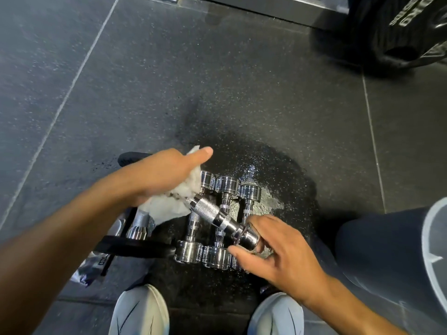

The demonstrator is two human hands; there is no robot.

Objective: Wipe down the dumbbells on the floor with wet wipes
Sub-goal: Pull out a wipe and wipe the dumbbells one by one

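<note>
Centre frame: right hand (273,250) pinches one head of a raised dumbbell (210,212), left hand (164,175) grips the wipe (167,206) round the other. It is mid-wipe, and the row (227,184) on the wet floor (266,165) may be wiped or not — unclear.

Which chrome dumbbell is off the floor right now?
The slanted dumbbell: right hand grips its near head, left hand's wipe covers its far end; the others lie in a row below.
</note>
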